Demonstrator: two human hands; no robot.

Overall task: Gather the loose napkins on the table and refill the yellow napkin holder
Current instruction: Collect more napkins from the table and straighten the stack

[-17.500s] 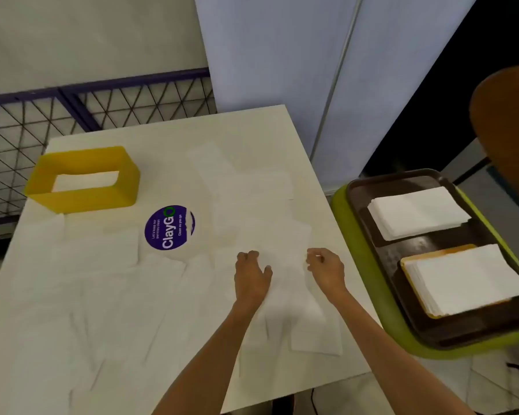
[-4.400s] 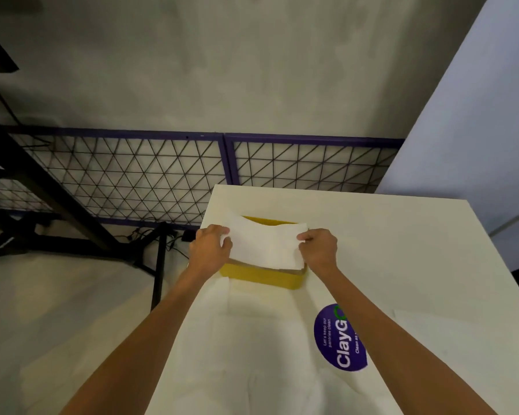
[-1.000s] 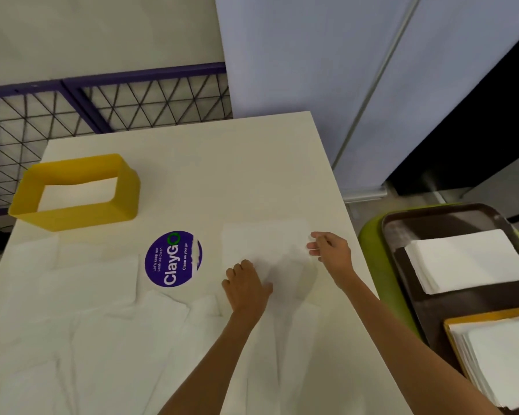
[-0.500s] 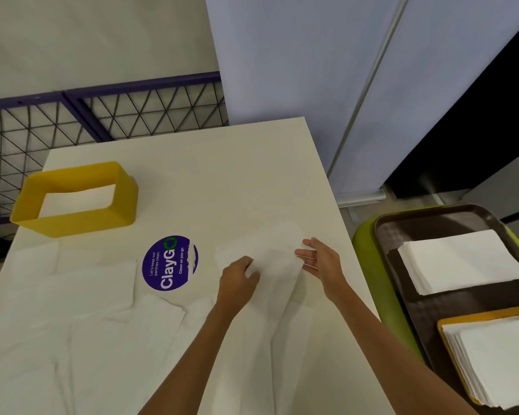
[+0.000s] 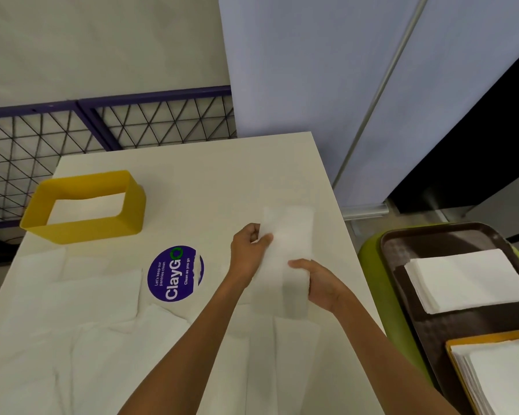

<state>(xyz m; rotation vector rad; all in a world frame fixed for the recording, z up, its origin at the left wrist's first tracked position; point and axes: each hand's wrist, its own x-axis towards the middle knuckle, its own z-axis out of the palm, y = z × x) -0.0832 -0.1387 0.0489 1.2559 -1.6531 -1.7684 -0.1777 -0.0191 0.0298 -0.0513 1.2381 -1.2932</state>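
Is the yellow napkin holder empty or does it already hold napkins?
Not empty: white napkins show inside the yellow napkin holder, lying well below its rim. How many cannot be told.

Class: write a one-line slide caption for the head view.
Both hands lift a napkin above the table; yellow holder waits.

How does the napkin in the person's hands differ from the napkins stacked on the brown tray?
The held napkin is a single sheet, lifted off the table between both hands; the tray napkins form a thick, squared pile lying flat. The held napkin looks narrow and folded lengthwise; the tray napkins look wide. Both are plain white.
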